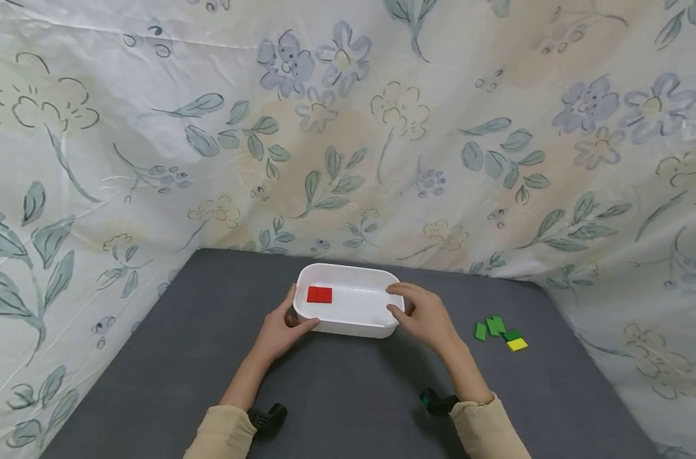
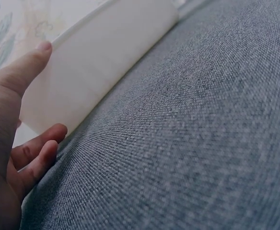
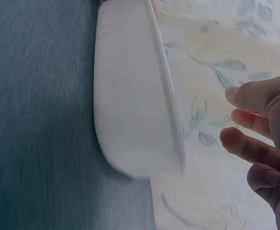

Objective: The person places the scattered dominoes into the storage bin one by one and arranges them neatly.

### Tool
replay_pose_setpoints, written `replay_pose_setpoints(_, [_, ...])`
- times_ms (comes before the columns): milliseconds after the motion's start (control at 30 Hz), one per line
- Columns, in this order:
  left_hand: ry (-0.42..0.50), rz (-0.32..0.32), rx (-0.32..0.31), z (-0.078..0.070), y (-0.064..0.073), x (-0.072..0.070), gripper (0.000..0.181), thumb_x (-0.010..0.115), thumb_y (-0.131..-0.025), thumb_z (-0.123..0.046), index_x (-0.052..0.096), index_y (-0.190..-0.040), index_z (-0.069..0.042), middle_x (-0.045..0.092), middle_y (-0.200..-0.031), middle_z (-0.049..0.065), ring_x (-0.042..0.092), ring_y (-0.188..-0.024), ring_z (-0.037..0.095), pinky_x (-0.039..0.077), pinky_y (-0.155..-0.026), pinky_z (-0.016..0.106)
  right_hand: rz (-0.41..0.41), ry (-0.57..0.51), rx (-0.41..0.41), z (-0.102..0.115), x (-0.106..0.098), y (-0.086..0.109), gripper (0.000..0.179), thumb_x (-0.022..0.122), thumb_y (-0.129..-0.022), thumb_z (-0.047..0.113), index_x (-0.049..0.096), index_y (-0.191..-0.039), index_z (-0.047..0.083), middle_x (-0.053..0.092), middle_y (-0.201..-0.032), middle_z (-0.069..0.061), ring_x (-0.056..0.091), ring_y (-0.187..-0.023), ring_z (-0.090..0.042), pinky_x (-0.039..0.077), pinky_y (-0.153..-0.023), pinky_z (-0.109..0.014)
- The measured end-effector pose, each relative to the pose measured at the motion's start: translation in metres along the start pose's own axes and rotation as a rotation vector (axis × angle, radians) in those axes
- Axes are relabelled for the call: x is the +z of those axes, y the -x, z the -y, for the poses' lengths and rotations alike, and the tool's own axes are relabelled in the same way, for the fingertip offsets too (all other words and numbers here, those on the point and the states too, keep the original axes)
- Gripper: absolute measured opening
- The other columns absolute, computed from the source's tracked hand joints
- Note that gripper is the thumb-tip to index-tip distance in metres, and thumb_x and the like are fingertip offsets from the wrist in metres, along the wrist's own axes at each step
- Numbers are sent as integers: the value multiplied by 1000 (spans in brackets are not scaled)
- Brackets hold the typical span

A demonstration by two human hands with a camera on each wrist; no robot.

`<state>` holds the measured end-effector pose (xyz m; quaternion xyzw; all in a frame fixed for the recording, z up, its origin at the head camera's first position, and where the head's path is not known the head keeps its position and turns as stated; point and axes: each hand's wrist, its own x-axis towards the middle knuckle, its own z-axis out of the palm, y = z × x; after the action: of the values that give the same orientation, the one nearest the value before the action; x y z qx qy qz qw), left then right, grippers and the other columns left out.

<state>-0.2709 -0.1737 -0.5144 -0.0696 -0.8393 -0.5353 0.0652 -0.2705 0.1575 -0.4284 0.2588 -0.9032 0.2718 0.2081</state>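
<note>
A white rectangular plastic tub (image 1: 348,327) with rounded corners stands on the dark grey cloth. Two red tiles (image 1: 320,294) lie together inside it, toward its left end. My left hand (image 1: 277,331) grips that end, thumb against the front rim and the other fingers round the side. In the left wrist view the thumb tip reaches the rim (image 2: 65,37), and fingertips show low by the tub's bottom corner. Over the right end hovers my right hand (image 1: 427,313), thumb and fingers apart with nothing between them. A gap separates its fingertips from the tub in the right wrist view.
Right of the tub lie several green tiles (image 1: 492,326) and one yellow tile (image 1: 517,345) on the grey cloth (image 1: 348,395). Floral fabric (image 1: 336,159) hangs behind and at both sides of the table. Dark bands circle both wrists below beige sleeves.
</note>
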Motion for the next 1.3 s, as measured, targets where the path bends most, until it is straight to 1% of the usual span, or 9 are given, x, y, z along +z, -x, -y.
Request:
replay_pose_setpoints(67, [-1,3,-6,-1,1,1,107,89,-87,-37,26,-170,-16,69,-91,5,59,-75,19,48,-63,30,-14,6,21,-7,-8,9,34,86,-89,9,79,-122,10,75,-127,-8,54,-58,1,46,-54,-26])
replay_pose_setpoints(267, [-10,-3,-15,0,4,2,108,89,-87,-39,24,-170,-17,68,-88,6,58,-75,19,48,-63,29,-9,58,89,-30,-28,35,37,86,-90,10,78,-126,11,73,-130,-10,57,-60,0,47,-55,-26])
replay_pose_setpoints(433, [-25,-12,-15,-1,5,2,108,89,-87,-40,25,-170,-17,68,-90,6,59,-76,20,49,-64,30,-30,94,124,-46,-39,48,38,86,-89,7,77,-126,9,73,-130,-13,56,-58,0,47,-54,-26])
replay_pose_setpoints(567, [-40,-15,-26,-1,6,2,108,89,-87,-41,25,-171,-18,68,-90,6,59,-76,20,49,-64,30,-47,114,136,-57,-49,55,38,84,-90,5,77,-127,8,73,-130,-15,56,-58,0,47,-54,-26])
replay_pose_setpoints(733, [-46,-11,-27,-2,8,5,107,88,-88,-41,24,-171,-18,66,-87,6,58,-76,20,48,-63,30,-79,156,165,-70,-64,63,37,84,-90,5,76,-126,6,73,-128,-17,55,-56,-1,45,-52,-26])
replay_pose_setpoints(933, [-37,-5,-27,-4,6,6,108,88,-87,-42,24,-171,-18,65,-88,5,57,-76,20,48,-63,29,-95,167,222,-83,-79,71,37,83,-91,6,75,-128,5,72,-128,-20,53,-54,1,43,-50,-27])
replay_pose_setpoints(1067, [-38,2,-31,-5,6,5,108,88,-88,-41,24,-171,-18,67,-90,6,59,-77,21,49,-64,30,-91,168,262,-89,-83,74,38,82,-93,7,73,-130,4,71,-128,-21,53,-53,-2,43,-50,-28])
replay_pose_setpoints(1200, [-48,3,-36,-5,5,4,108,88,-88,-42,23,-171,-18,67,-92,7,59,-78,21,49,-65,31,-105,184,285,-96,-86,78,38,81,-93,8,73,-130,3,71,-129,-22,57,-55,-8,44,-50,-28])
replay_pose_setpoints(1300, [-54,0,-39,-4,5,3,108,88,-88,-42,24,-171,-17,67,-92,7,59,-78,21,49,-65,31,-116,186,296,-102,-88,81,39,81,-94,8,72,-131,3,70,-130,-23,58,-56,-9,44,-50,-28])
